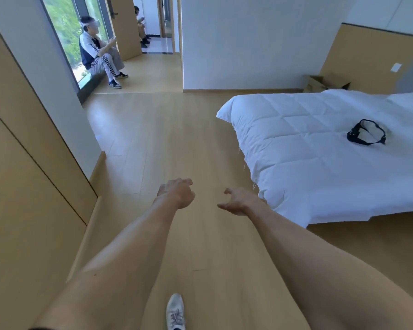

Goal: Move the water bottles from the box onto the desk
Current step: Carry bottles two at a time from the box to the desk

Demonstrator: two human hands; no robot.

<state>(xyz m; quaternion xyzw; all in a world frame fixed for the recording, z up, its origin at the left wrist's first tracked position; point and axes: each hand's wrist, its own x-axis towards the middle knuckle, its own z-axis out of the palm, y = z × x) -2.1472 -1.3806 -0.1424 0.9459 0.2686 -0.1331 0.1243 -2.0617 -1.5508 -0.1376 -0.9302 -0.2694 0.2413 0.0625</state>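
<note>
Both my arms reach forward over the wooden floor. My left hand [177, 192] hangs with loosely curled fingers and holds nothing. My right hand [239, 202] is spread and relaxed, also holding nothing, close to the near corner of the bed. An open cardboard box [327, 83] stands on the floor at the far side of the bed, against the wall. I see no water bottles and no desk in this view.
A bed with a white quilt [332, 151] fills the right side, with a black strap [366, 135] lying on it. Wooden cabinet panels [22, 186] line the left. A person [98, 53] sits by the window at the far left. My shoe [175, 310] shows below.
</note>
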